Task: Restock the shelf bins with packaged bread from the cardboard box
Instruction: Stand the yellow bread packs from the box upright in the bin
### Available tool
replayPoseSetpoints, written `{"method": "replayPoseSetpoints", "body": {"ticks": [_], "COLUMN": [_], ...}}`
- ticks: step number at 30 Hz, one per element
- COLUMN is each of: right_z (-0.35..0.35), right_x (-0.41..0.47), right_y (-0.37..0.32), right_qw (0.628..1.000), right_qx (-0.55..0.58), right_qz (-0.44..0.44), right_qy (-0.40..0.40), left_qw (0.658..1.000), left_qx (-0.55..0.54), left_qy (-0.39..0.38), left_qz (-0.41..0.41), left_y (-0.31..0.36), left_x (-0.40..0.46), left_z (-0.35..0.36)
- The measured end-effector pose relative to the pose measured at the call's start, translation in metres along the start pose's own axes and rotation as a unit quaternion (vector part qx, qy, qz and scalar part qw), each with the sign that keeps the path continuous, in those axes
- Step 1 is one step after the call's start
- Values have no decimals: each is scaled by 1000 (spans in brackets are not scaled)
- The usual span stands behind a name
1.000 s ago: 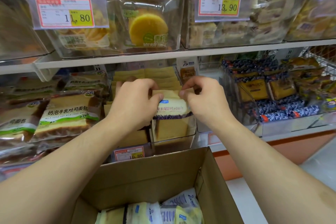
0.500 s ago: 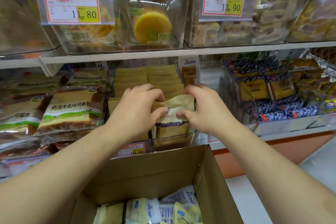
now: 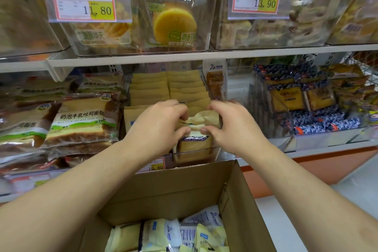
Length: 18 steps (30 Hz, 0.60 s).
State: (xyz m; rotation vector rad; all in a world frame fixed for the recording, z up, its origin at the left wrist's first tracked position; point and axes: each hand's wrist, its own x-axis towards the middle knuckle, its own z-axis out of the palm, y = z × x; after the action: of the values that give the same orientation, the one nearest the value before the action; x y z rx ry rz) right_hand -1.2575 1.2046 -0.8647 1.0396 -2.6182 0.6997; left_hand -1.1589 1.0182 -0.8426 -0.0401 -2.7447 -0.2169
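Note:
A tan bread packet with a purple band stands at the front of the clear shelf bin on the middle shelf. My left hand pinches its left top edge and my right hand pinches its right top edge, crumpling the wrapper. Behind it, rows of the same tan packets fill the bin. Below, the open cardboard box holds several pale yellow and white bread packets.
Toast loaves in clear wrap lie to the left. A bin of blue-patterned snack packs stands to the right. The upper shelf carries clear bins of round cakes with price tags. Orange base and white floor at lower right.
Both hands have pushed the tan packet lower into the front of the bin and drawn closer together over its top, which is now crumpled.

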Motion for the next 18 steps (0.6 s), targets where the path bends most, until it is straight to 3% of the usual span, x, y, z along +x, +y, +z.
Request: {"method": "replayPoseSetpoints", "body": {"ticks": [8,18], "right_z": [16,7], "right_x": [-3,-4], "right_y": [-14,-9], "right_qw": [999,1000], "right_qx": [17,-9], "right_qz": [-37,-3], "right_qy": [4,4], "left_qw": [999,999], "left_qx": [-24,-34], "left_qy": [-16,-1], "left_qz": [-38,-39], "left_y": [-17,-12], "left_x": [-11,-9], "left_z": [3,10]}}
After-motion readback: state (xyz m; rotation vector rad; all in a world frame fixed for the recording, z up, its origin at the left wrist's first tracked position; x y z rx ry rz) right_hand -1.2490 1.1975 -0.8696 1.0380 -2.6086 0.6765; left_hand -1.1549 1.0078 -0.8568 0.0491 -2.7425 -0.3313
